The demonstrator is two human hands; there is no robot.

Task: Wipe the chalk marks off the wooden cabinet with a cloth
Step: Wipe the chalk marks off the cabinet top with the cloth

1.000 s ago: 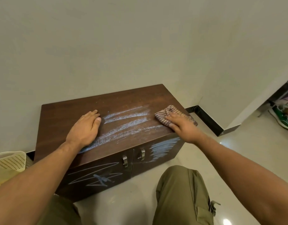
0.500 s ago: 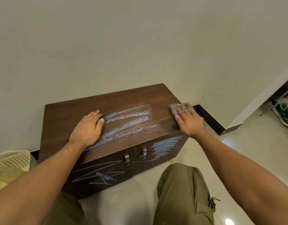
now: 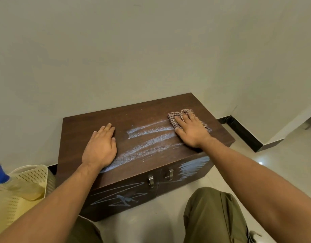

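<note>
The checked cloth (image 3: 175, 118) lies on the right rear part of the wooden cabinet (image 3: 102, 123) top, at the right end of the pale chalk marks (image 3: 149, 137) streaked across it; our right hand (image 3: 191, 132) presses it down, grip apart, fingers straight over the fabric; our left hand (image 3: 100, 148) rests flat on the wood at the streaks' left end, grip likewise apart and holding nothing; more chalk, the door scribbles (image 3: 119, 199), covers both doors beside two metal handles (image 3: 151, 180); a yellow perforated basket (image 3: 28, 183) stands just left of the cabinet; our olive trouser knee (image 3: 214, 213) shows below.
</note>
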